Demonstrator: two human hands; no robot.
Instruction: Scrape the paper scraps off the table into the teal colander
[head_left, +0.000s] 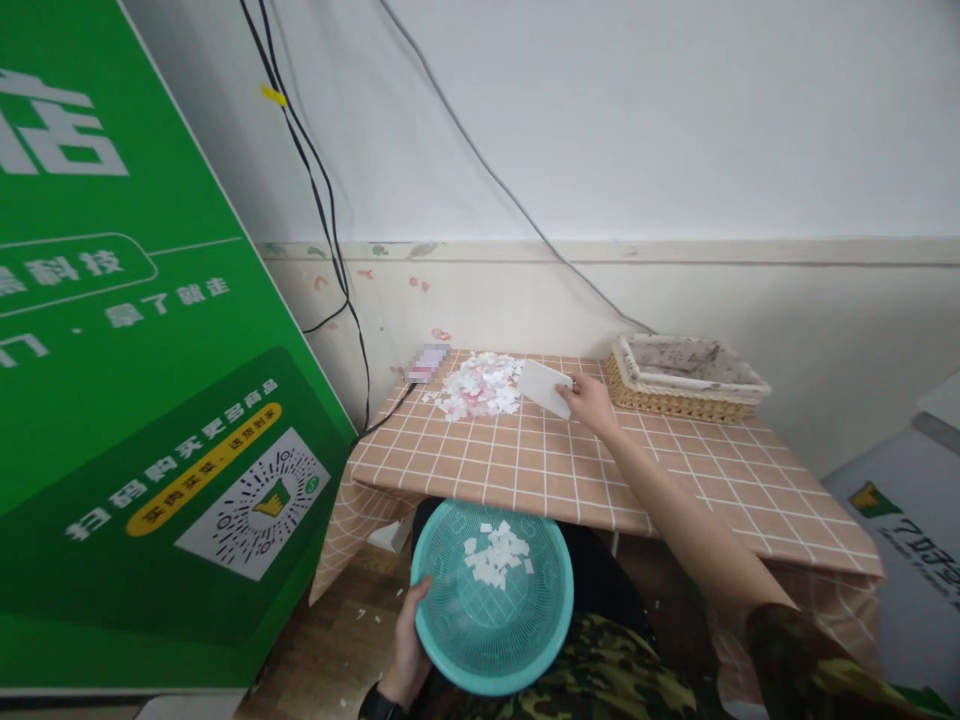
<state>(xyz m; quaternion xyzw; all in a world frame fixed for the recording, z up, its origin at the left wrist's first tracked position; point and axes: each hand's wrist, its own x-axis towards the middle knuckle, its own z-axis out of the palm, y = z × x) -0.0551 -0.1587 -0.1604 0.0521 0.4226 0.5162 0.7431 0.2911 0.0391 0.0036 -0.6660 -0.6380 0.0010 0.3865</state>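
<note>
My left hand grips the left rim of a teal plastic colander, which is just below the table's front edge. Small white paper scraps lie in the colander's bottom. Over the table, my right hand pinches the right end of a flat white card-like piece; I cannot tell its material. Its left edge meets the right side of a heap of torn paper scraps, white with some pinkish ones, on the tabletop.
A checked brown cloth covers the table. Toward the back right stands a lined wicker basket. Behind the heap lies a blurred-out flat object with a black cable. A green sign board leans at the left. Paper bits dot the floor.
</note>
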